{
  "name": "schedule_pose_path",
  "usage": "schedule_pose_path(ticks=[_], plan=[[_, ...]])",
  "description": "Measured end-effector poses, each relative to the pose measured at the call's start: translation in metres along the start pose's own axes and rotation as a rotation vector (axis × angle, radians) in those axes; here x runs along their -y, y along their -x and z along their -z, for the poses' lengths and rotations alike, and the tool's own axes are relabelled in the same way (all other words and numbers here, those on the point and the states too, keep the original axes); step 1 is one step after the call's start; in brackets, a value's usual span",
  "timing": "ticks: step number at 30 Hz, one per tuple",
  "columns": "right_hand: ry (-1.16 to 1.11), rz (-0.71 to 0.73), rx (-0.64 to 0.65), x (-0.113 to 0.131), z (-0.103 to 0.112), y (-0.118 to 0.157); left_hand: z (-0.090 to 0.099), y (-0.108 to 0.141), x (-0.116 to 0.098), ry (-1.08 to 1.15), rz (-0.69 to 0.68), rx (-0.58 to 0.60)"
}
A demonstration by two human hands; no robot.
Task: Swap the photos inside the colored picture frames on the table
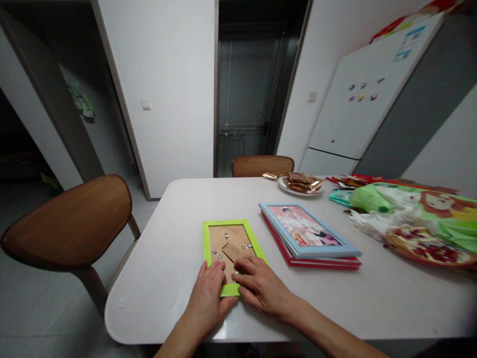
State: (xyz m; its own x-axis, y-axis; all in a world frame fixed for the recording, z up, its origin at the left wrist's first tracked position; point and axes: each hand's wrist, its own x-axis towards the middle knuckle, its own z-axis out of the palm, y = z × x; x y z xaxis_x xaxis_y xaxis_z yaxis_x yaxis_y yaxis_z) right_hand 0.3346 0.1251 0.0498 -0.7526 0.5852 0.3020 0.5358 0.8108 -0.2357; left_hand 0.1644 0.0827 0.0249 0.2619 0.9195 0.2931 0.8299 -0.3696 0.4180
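Observation:
A lime-green picture frame (207,243) lies face down on the table, its brown backing board (218,233) and fold-out stand (230,251) facing up. Small metal clips (226,234) are fixed along the board's edges. My left hand (209,292) grips the frame's lower left corner, with fingers on the back and thumb along the bottom rim. At the lower right, my right hand (263,286) has its fingers curled onto the board near the bottom clip, thumb against the rim. Those fingertips partly hide that clip.
Right of the green frame is a stack with a light-blue picture frame (298,231) over red ones (324,264). Farther back stands a plate (294,190) of wrapped snacks. Bags (376,196) and a reddish topped round item (428,248) fill the right side. Wooden chairs (70,223) flank the table (160,278).

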Motion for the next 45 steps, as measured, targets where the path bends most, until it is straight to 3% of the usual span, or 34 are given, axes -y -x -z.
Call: schedule_pose_path(ticks=[6,11,16,24,28,31,33,38,45], plan=[[-0.039,-0.055,0.003,0.0,0.001,-0.002,-0.002,0.0,0.001,0.022,-0.008,-0.018],[-0.069,-0.16,-0.076,-0.009,-0.011,-0.031,0.0,0.001,-0.001,0.034,0.001,-0.013],[0.019,-0.158,0.005,-0.01,-0.016,-0.057,0.004,0.0,-0.003,0.053,0.02,0.005],[0.087,-0.116,0.056,-0.007,-0.018,-0.057,0.002,0.0,-0.001,0.086,0.014,0.001],[-0.02,-0.151,-0.026,-0.018,-0.023,-0.059,0.002,0.0,-0.001,0.073,0.01,-0.002],[-0.109,-0.295,-0.205,-0.034,-0.024,-0.064,0.001,0.001,-0.001,0.059,0.011,0.009],[-0.12,-0.371,-0.25,-0.045,-0.022,-0.068,0.001,0.002,-0.001,0.054,0.012,0.008],[-0.099,-0.362,-0.079,-0.056,-0.023,-0.083,-0.002,0.002,0.001,0.061,0.014,-0.031],[-0.06,-0.545,-0.071,-0.068,-0.038,-0.118,-0.004,0.002,0.003,0.065,0.018,-0.017]])
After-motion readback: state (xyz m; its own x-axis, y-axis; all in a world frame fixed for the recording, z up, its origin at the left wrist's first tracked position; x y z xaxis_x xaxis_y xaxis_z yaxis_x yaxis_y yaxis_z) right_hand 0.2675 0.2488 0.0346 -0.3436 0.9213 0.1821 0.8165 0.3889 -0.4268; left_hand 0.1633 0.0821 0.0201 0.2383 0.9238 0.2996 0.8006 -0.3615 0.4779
